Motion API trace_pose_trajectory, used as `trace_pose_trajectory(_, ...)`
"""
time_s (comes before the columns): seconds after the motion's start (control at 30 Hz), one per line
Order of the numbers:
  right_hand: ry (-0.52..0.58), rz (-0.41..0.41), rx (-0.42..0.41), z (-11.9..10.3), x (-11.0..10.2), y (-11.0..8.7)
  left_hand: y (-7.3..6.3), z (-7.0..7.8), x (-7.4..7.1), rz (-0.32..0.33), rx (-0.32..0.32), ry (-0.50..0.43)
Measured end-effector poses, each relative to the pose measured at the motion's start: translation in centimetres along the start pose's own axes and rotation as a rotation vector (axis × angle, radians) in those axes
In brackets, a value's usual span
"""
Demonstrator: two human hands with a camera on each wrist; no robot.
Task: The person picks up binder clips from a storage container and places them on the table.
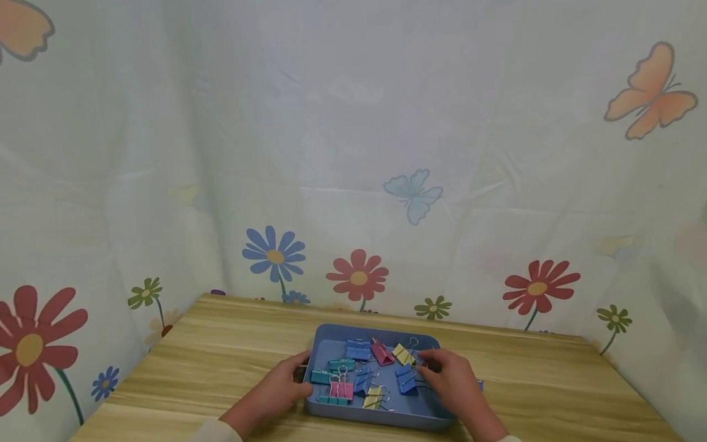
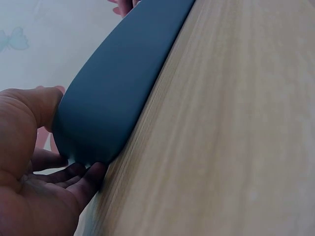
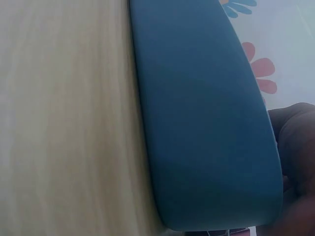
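Several binder clips [image 1: 407, 379] in blue, teal, yellow, pink and deep red lay scattered inside a shallow blue tray [image 1: 381, 418] with rounded corners and smooth, plain walls, set on a wood-grain table [image 1: 221, 344]. Toward the far side sat a blue clip [image 1: 358, 350], beside it a slanting deep-red clip [image 1: 382, 352] and, farther right, a yellow clip [image 1: 404, 355]. At the near left, teal clips [image 1: 323, 376] crowded round a pink clip [image 1: 343, 392] with silver wire handles, while a second yellow clip [image 1: 374, 398] lay close to the near wall. A person's left hand [image 1: 278, 385] gripped the tray's left end between thumb and fingers. Well apart from it, the right hand [image 1: 455, 377] reached over the right side, thumb and forefinger beside the far yellow clip; whether they pinched anything could not be told. Behind hung a pale cloth [image 1: 353, 110] printed with flowers [image 1: 359, 277] and butterflies [image 1: 652, 98].
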State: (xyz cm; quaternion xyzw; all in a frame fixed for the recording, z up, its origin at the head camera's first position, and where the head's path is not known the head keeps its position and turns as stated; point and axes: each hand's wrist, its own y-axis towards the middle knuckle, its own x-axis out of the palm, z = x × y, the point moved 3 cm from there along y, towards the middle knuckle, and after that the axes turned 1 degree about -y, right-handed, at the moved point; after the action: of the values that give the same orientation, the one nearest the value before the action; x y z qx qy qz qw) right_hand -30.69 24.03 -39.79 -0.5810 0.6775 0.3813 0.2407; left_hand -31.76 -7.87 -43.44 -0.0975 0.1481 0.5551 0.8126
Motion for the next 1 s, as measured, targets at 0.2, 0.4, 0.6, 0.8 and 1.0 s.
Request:
trace_pose_trajectory(0.2,0.024,0.008,-0.002,0.2,-0.2,-0.1,0.0,0.0,0.1,-0.006,0.005,-0.004)
trace_pose_trajectory(0.4,0.046,0.0,0.009,0.2,-0.4,-0.2,0.0,-0.1,0.0,-0.007,0.005,-0.006)
trace_pose_trajectory(0.6,0.047,-0.018,0.018,0.0,-0.6,-0.4,0.2,-0.2,0.0,-0.008,0.009,0.004)
trace_pose_trajectory(0.8,0.079,0.004,0.038,-0.4,-0.9,-0.5,0.5,-0.6,0.0,-0.016,0.014,0.011)
trace_pose_trajectory(1.0,0.111,0.103,0.065,-0.9,-1.7,-0.7,0.5,-0.6,0.0,-0.02,0.022,-0.001)
